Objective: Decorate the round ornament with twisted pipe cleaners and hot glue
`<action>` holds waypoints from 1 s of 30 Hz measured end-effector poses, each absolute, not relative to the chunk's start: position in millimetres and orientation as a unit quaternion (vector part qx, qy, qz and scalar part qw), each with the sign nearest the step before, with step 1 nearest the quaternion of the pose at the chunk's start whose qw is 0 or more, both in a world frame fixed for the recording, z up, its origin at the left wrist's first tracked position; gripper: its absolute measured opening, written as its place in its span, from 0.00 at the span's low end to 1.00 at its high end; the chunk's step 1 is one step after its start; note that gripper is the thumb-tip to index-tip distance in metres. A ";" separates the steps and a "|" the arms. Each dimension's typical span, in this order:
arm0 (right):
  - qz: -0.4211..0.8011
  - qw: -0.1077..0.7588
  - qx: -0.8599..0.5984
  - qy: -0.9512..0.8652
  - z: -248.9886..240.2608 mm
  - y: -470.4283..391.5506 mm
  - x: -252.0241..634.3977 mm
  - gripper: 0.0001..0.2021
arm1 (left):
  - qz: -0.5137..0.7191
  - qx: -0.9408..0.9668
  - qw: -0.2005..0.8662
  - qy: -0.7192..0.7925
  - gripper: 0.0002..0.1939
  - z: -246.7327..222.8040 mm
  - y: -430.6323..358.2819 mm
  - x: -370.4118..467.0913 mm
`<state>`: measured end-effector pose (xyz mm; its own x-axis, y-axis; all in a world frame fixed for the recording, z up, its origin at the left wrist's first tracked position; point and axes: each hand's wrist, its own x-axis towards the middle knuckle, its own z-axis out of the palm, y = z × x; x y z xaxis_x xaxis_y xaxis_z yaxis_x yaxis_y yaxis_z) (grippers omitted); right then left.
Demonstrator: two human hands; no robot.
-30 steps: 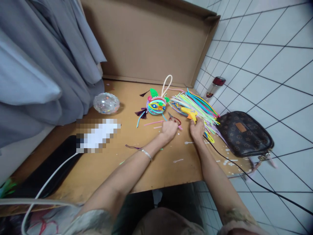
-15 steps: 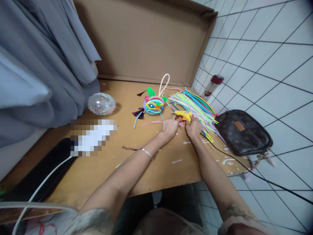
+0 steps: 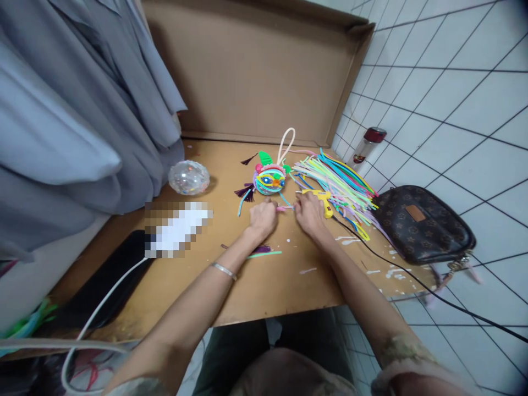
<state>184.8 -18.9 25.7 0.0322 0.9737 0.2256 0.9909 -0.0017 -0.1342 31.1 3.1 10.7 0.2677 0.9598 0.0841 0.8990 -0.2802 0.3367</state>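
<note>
Fingers curled, my left hand (image 3: 264,218) rests low over the table just in front of a colourful lion-head ornament (image 3: 269,180). A thin pink pipe cleaner (image 3: 284,209) stretches from it towards my right hand (image 3: 309,213), whose fingers are bent at the strip's other end. Both hands seem to pinch this strip; the fingertips are partly hidden. Right behind my right hand lies a yellow glue gun (image 3: 325,200), its nozzle pointing left and its grip apart from my palm. Nearer me are a purple tassel (image 3: 261,249) and a light green strip (image 3: 270,254).
A pile of coloured pipe cleaners (image 3: 334,179) lies right of the ornament. A brown handbag (image 3: 424,225) and a red-capped bottle (image 3: 367,146) stand at the right. The glue gun's black cord (image 3: 379,257) runs off right. A clear ball (image 3: 189,177) sits left, before a cardboard panel (image 3: 264,71).
My right hand has come off the glue gun's handle and moved left in front of it. My left hand has drawn a little left, opening a gap where the pink strip shows. The view shifted slightly.
</note>
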 end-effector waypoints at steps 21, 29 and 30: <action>-0.043 -0.104 -0.726 -0.678 54.8 -45.2 173.2 0.19 | 0.576 0.613 0.235 0.487 0.16 -13.7 43.0 -8.5; -0.066 -0.003 -0.720 -0.691 45.4 -108.6 213.9 0.12 | 0.303 0.718 0.134 0.612 0.14 8.5 23.2 -18.8; -0.059 0.026 -0.717 -0.694 40.1 -115.3 218.2 0.11 | 0.243 0.735 0.134 0.619 0.15 10.4 19.5 -17.8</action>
<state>218.2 -115.3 40.1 0.0299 0.9923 0.1199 0.9984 -0.0354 0.0443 -17.8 19.5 10.4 0.1160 0.9746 0.1918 0.8441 -0.1985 0.4981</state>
